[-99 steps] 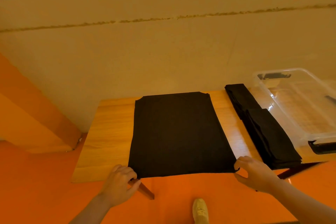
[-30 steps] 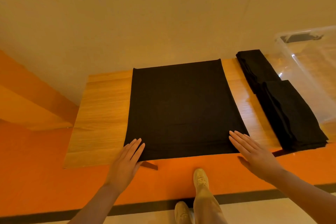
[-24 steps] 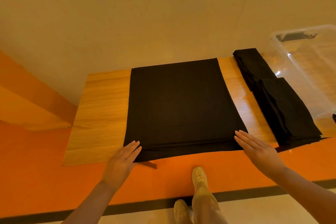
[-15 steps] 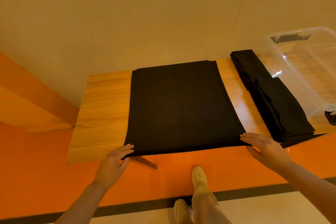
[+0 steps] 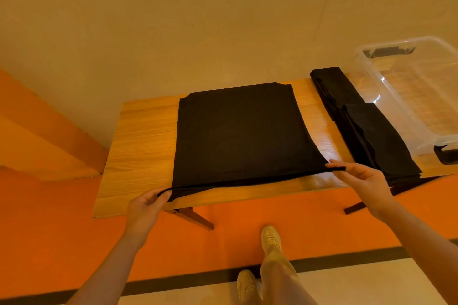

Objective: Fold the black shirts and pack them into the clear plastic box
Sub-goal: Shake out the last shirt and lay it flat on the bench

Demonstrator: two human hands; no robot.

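A black shirt lies spread in a rectangle on the wooden table. Its near edge is lifted off the tabletop. My left hand pinches the near left corner. My right hand pinches the near right corner. To the right lies a stack of folded black shirts, with another folded black shirt behind it. The clear plastic box stands at the table's far right; its inside shows no shirts.
The table stands against a beige wall on an orange floor. An orange step runs along the left. My legs and pale shoes are below the table's near edge. Black latches sit on the box's ends.
My hands went from lying flat on the shirt's near edge to pinching its two near corners. The near edge has risen off the table.
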